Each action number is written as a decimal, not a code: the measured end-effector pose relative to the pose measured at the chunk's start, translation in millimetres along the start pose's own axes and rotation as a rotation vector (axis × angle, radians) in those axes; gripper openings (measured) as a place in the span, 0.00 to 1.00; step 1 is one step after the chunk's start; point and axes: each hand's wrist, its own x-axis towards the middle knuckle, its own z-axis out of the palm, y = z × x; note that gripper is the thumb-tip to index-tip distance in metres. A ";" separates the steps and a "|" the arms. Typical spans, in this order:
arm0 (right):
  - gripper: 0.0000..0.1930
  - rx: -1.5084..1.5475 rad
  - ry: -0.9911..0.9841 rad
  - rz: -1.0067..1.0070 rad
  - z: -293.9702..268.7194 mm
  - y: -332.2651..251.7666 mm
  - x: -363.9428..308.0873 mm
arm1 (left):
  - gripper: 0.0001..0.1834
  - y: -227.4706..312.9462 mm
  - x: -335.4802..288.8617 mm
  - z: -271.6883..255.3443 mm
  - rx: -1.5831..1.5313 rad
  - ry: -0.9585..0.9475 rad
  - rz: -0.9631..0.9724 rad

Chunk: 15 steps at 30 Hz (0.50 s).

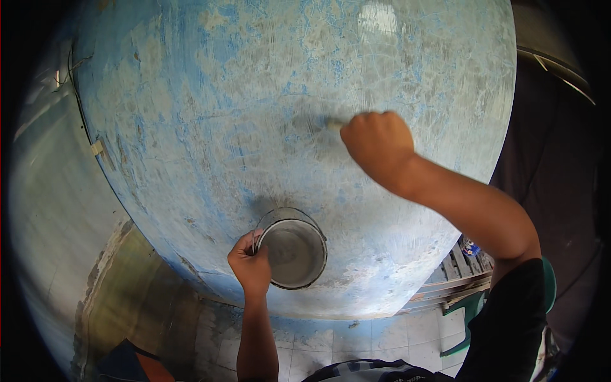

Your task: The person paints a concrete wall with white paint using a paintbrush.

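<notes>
I'm looking down at a big worn blue wall (254,114) filling most of the frame. My right hand (377,143), right of centre, is clenched into a fist around a brush (324,123); only its blurred tip shows, pressed on the wall just left of the knuckles. Lower centre, my left hand (250,266) is curled tight on the rim of a small round bucket (294,251), grey paint inside, held close against the wall. Pale tiled floor (394,331) along the bottom, a green plastic chair (474,305) lower right.
</notes>
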 end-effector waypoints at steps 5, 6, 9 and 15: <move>0.04 -0.165 0.228 0.183 -9.4 8.5 12.6 | 0.19 -1.0 -2.9 1.1 -0.026 0.007 0.022; 0.04 -0.173 0.236 0.172 0.0 8.1 10.0 | 0.19 -1.0 -3.4 0.8 -0.027 0.007 0.021; 0.22 -0.367 0.152 -0.051 62.2 -28.1 -27.4 | 0.19 -1.5 -5.0 -0.7 -0.012 0.014 0.004; 0.07 0.085 -0.431 -0.268 49.5 -49.7 -81.1 | 0.19 0.1 -11.9 10.9 -0.020 -0.011 0.006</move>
